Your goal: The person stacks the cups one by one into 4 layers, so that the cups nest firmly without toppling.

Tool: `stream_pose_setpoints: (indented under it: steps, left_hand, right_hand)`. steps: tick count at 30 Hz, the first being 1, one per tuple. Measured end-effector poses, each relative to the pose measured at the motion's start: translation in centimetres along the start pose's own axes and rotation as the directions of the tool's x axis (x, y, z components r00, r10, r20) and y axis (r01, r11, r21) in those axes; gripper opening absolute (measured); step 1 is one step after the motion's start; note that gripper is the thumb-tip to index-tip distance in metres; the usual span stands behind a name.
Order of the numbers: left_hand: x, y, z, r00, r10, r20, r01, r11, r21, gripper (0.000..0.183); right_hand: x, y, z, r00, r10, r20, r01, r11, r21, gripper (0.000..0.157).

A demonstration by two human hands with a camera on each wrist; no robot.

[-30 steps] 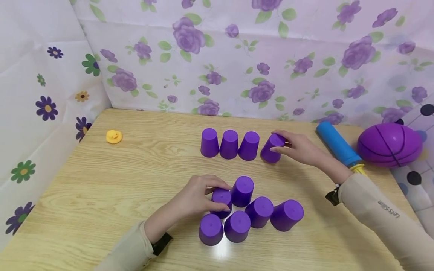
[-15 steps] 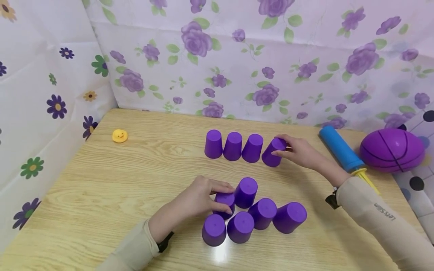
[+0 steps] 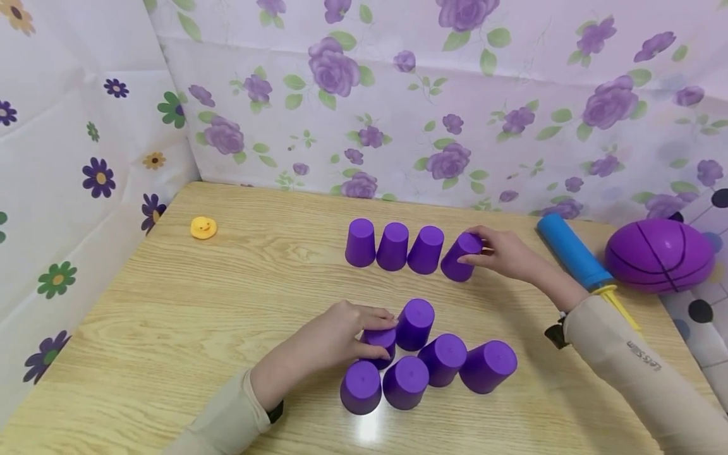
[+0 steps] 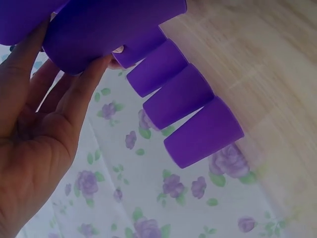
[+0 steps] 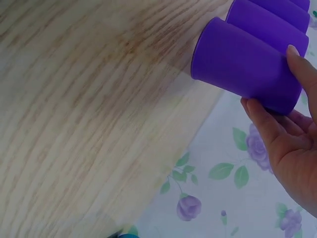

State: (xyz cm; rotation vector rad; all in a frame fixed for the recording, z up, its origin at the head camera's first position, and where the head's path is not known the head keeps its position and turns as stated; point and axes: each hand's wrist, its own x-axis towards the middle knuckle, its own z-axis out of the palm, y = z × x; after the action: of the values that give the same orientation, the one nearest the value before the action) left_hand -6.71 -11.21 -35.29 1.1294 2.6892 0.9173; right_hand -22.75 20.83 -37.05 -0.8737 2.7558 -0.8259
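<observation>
Upside-down purple cups stand on the wooden table in two groups. At the right end of the back row, my right hand (image 3: 503, 254) grips a purple cup (image 3: 456, 264) near its base, thumb on one side and fingers on the other; the right wrist view shows this cup (image 5: 242, 64) too. Nearer me, my left hand (image 3: 330, 338) holds another purple cup (image 3: 382, 341) between thumb and fingers, partly hidden by the hand. Around that one stand a cup (image 3: 415, 325) behind it, two cups in front, including a front-left cup (image 3: 361, 388), and two to the right, the last a tilted-looking cup (image 3: 489, 368).
Three more cups make up the back row, the leftmost cup (image 3: 361, 243) among them. A yellow toy duck (image 3: 203, 227) sits at the back left. On the right lie a blue pump (image 3: 573, 249) with a yellow handle and a purple ball (image 3: 660, 256). Floral cloth (image 3: 273, 95) hangs behind the table.
The head view has shifted slightly, so everything appears a little further right and lower. Both hands keep their hold on the same cups, with the left fingers slightly lower over theirs.
</observation>
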Motion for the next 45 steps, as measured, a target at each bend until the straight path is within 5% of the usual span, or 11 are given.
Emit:
stream_pose_setpoints:
  steps: [6, 18, 24, 33, 39, 45]
  left_hand:
    - [0.1, 0.0, -0.1, 0.999, 0.051, -0.005, -0.05, 0.995, 0.084, 0.046]
    - [0.5, -0.3, 0.6, 0.999, -0.046, -0.018, 0.045, 0.996, -0.072, 0.041]
    - [0.6, -0.2, 0.6, 0.995, -0.095, -0.021, 0.092, 0.989, -0.112, 0.042]
    - [0.2, -0.4, 0.8, 0.977, -0.212, 0.0, 0.205, 0.947, -0.248, 0.043]
    - [-0.1, -0.5, 0.9, 0.978, -0.21, -0.013, 0.195, 0.927, -0.32, 0.043]
    - [-0.2, -0.5, 1.0, 0.982, -0.181, -0.053, 0.156, 0.937, -0.312, 0.042]
  right_hand:
    - [0.4, -0.1, -0.3, 1.0, 0.001, 0.011, -0.001, 1.0, 0.001, 0.052]
    - [-0.1, 0.5, 0.4, 0.999, 0.039, 0.018, -0.04, 0.999, 0.03, 0.076]
    - [-1.5, -0.2, -0.6, 0.994, 0.097, -0.045, -0.097, 0.995, 0.01, 0.076]
    - [-5.2, -2.2, -1.1, 0.977, -0.03, -0.21, 0.033, 0.999, 0.012, 0.063]
    - [-7.3, -4.1, -0.6, 0.989, -0.036, -0.142, 0.046, 0.996, 0.071, 0.055]
    - [-9.3, -4.5, -0.1, 0.984, -0.178, 0.002, 0.174, 0.966, 0.193, 0.057]
